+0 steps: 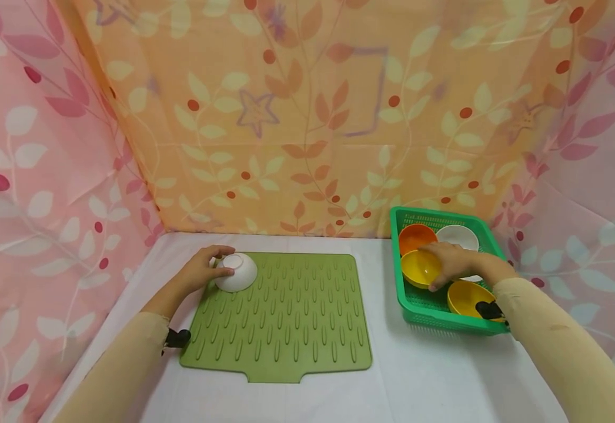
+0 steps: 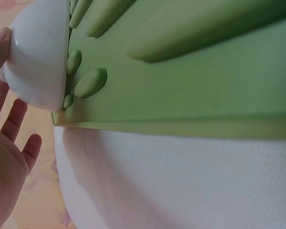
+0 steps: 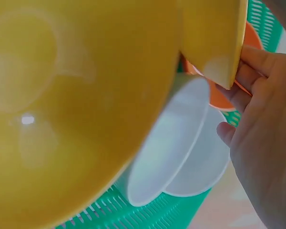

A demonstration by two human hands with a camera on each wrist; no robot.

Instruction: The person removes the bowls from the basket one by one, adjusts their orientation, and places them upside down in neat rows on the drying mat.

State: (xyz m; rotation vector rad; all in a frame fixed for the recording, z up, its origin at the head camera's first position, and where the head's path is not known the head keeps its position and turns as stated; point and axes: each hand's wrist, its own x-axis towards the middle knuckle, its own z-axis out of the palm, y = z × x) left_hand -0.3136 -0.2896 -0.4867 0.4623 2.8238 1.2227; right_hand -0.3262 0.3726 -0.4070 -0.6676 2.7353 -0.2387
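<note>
A floral curtain point(image 1: 307, 111), pink at the sides and orange at the back, encloses a white desk point(image 1: 418, 376). On the desk lies a green ribbed mat point(image 1: 281, 317), and to its right, apart from it, stands a green basket point(image 1: 410, 302) against the back corner.

The basket holds an orange bowl point(image 1: 415, 237), a white bowl point(image 1: 458, 236), a yellow bowl point(image 1: 420, 268) and a second yellow bowl point(image 1: 466, 296) nearest the person. In the right wrist view the near yellow bowl fills most of the frame, blurred, and two white rims show behind it, so the white bowl may be a stack; that cannot be told for sure.

An upturned white bowl point(image 1: 236, 272) sits base up on the mat's far left corner. The left hand point(image 1: 201, 270) reaches from the left, forearm low over the desk, fingers point(image 1: 217, 251) curled over the bowl's base and side, gripping it. The left wrist view crops the bowl and shows the palm just beside it.

The right hand point(image 1: 453, 261) lies palm down in the basket, fingers point(image 3: 250, 57) hooked over the yellow bowl's rim, holding it. The hand hides part of the bowls beneath.
</note>
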